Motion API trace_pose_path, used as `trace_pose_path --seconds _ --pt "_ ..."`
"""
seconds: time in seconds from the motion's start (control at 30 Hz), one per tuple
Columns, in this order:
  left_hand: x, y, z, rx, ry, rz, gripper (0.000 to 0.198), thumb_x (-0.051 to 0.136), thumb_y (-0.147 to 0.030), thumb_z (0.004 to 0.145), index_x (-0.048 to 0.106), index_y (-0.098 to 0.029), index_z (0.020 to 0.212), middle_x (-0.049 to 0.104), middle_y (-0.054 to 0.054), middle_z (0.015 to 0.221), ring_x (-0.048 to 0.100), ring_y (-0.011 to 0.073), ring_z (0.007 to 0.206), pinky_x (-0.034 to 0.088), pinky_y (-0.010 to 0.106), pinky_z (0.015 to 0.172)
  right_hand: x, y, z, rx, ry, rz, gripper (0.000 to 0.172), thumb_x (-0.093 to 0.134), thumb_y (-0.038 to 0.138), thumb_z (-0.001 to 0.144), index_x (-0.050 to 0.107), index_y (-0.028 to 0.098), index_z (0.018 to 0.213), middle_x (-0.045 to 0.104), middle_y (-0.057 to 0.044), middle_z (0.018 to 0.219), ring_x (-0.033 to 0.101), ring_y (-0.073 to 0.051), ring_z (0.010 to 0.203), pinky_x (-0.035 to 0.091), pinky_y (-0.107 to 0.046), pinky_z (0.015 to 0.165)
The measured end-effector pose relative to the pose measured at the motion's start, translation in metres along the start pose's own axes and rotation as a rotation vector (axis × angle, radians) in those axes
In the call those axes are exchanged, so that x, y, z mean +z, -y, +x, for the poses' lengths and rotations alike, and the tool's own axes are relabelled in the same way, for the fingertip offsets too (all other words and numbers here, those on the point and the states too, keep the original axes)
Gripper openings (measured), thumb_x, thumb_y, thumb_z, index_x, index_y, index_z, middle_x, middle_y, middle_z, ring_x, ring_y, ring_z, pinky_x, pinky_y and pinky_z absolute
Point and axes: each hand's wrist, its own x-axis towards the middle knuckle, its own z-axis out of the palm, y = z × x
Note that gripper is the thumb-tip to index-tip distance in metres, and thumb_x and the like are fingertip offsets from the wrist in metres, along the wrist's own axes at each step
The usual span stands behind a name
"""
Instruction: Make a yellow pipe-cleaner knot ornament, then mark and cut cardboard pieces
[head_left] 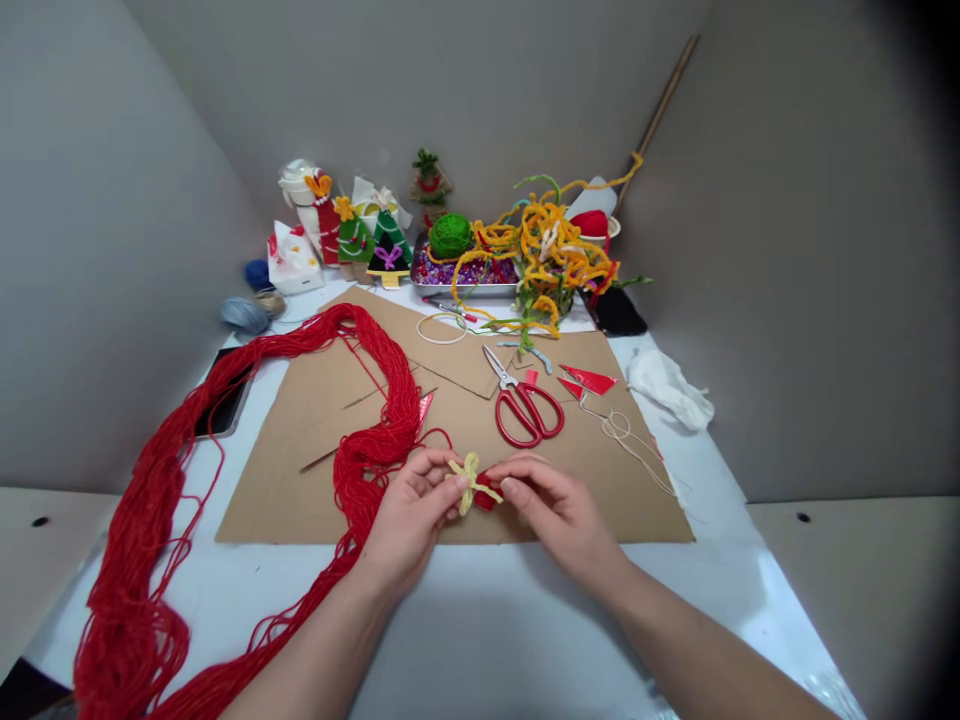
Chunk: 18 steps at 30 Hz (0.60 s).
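A small pale yellow yarn bow (470, 484) is pinched between the thumb and fingers of my left hand (421, 500). My right hand (551, 505) is closed at the bow's right side, its thumb and index finger by a loose tail. Behind the bow shows a small red piece (486, 494), partly covered. A thick skein of red yarn (382, 390) curves around the left, passing close to my left wrist. Red-handled scissors (523, 402) lie partly open on the cardboard (600, 480), beyond my hands.
At the back stand decorated felt trees (355, 240), a tray of beads (465, 288) with a green yarn ball (450, 235), and an orange yarn tangle (555, 245). Red scraps (589, 380), thin cord (622, 430) and crumpled tissue (670, 388) lie right; a phone (227, 400) lies left.
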Motion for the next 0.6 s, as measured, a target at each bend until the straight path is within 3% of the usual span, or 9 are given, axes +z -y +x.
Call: trace_pose_path --seconds 0.1,0.2,0.37,0.6 --pt "0.0003 0.0001 0.0002 0.004 0.000 0.003 0.017 0.069 -0.021 0.076 0.055 -0.017 0.086 0.056 -0.003 0.068 0.046 0.0049 0.056 0.034 0.018 0.053 -0.0004 -0.0019 0.0030 0.179 0.062 0.135 0.013 0.061 0.028 0.082 0.068 0.018 0.084 0.066 -0.003 0.080 0.059 -0.013 0.072 0.047 -0.026 0.070" --pt "0.0024 0.0024 -0.0002 0.012 0.009 -0.002 0.018 0.069 -0.021 0.076 0.055 -0.017 0.086 0.055 -0.004 0.066 0.045 0.0046 0.055 0.033 0.018 0.053 0.0027 -0.0041 0.0022 0.263 0.058 0.267 0.013 0.069 0.028 0.074 0.066 0.018 0.081 0.066 0.000 0.076 0.058 -0.011 0.067 0.048 -0.024 0.066" --pt "0.0075 0.0056 -0.0035 -0.010 0.002 -0.034 0.017 0.069 -0.022 0.076 0.055 -0.016 0.084 0.055 -0.005 0.063 0.045 0.0044 0.054 0.034 0.018 0.053 0.0081 -0.0054 -0.0018 0.204 -0.014 0.276 0.015 0.072 0.025 0.071 0.064 0.018 0.081 0.065 0.000 0.076 0.059 -0.010 0.068 0.049 -0.024 0.068" --pt "0.0096 0.0049 -0.0042 0.024 -0.058 -0.083 0.020 0.071 -0.021 0.073 0.055 -0.017 0.083 0.054 -0.005 0.062 0.045 0.0041 0.053 0.034 0.017 0.053 0.0089 -0.0055 -0.0001 0.210 0.019 0.349 0.020 0.075 0.028 0.069 0.065 0.018 0.083 0.067 -0.001 0.078 0.062 -0.012 0.072 0.051 -0.026 0.070"
